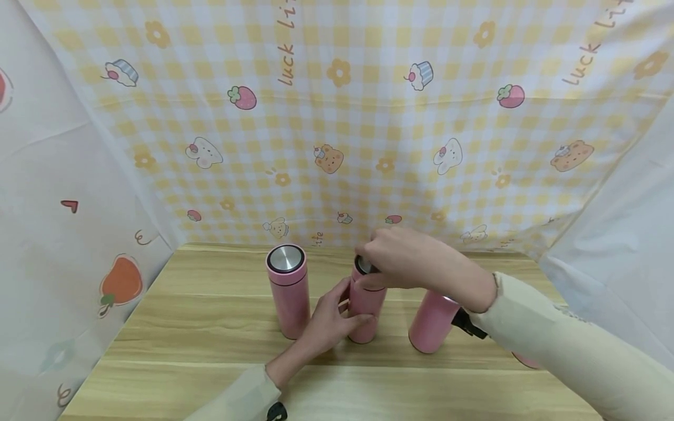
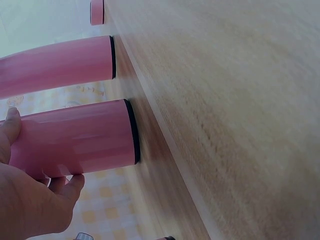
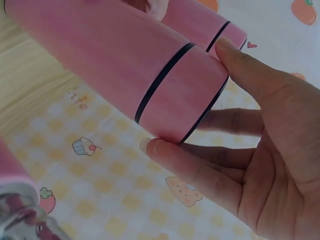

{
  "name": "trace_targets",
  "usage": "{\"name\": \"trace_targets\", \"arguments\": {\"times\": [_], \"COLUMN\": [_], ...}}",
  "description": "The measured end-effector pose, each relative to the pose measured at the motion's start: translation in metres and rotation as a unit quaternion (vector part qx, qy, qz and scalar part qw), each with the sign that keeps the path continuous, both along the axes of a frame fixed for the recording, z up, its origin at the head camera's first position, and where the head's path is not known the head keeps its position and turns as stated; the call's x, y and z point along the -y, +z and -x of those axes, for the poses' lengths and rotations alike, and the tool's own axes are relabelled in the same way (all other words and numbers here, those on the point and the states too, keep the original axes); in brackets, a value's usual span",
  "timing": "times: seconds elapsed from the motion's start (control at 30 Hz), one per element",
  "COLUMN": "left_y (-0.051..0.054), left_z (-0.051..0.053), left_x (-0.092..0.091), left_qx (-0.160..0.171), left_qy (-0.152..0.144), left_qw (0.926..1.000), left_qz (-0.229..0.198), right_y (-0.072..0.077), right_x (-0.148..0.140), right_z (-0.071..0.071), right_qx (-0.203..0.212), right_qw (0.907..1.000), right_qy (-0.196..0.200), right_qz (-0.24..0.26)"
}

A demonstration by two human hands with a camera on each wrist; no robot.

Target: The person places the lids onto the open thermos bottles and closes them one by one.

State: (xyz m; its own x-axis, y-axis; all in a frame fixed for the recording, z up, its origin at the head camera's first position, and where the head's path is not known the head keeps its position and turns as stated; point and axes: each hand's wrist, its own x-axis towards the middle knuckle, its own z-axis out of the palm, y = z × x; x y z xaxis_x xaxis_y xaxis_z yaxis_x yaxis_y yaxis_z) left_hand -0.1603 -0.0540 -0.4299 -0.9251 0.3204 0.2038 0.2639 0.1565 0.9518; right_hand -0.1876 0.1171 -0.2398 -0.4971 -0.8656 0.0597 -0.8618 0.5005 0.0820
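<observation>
A pink bottle (image 1: 365,304) stands upright at the centre of the wooden table. My left hand (image 1: 329,321) grips its body, fingers on the far side and thumb across the front; the left wrist view shows the same bottle (image 2: 80,140) held by the left hand (image 2: 35,195). From above, my right hand (image 1: 405,257) covers part of the dark-rimmed silver top. In the right wrist view, thumb and fingers of the right hand (image 3: 260,145) pinch the pink lid (image 3: 185,95), which sits on the bottle above a black ring.
Left of the hands stands another pink bottle (image 1: 289,292) with its silver-topped lid on. To the right is a pink bottle (image 1: 433,324), its top hidden by the right arm. Part of one more pink bottle (image 1: 526,359) shows beneath the right sleeve. A checked cloth (image 1: 337,123) hangs behind the table.
</observation>
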Motion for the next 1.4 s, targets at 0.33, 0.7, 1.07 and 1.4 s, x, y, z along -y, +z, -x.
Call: {"name": "trace_targets", "arguments": {"times": [0.33,0.7,1.07,1.4], "left_y": [-0.002,-0.001,-0.002,-0.001], "left_z": [0.002,0.001,0.0,0.0], "left_x": [0.0,0.0,0.0,0.0], "left_qx": [-0.008,-0.008,-0.002,0.0], "left_qy": [-0.002,-0.007,-0.001,0.0], "left_qw": [0.9999,0.9999,0.9999,1.0], "left_qz": [0.013,0.01,0.012,0.009], "right_y": [-0.006,-0.004,0.005,0.008], "right_x": [0.0,-0.03,-0.034,-0.027], "right_z": [-0.002,0.011,0.017,0.016], "right_qx": [-0.048,0.154,0.273,0.233], "right_qw": [0.9986,0.9869,0.9611,0.9719], "right_qy": [-0.016,0.05,0.042,0.033], "right_qz": [-0.011,-0.001,0.01,-0.01]}}
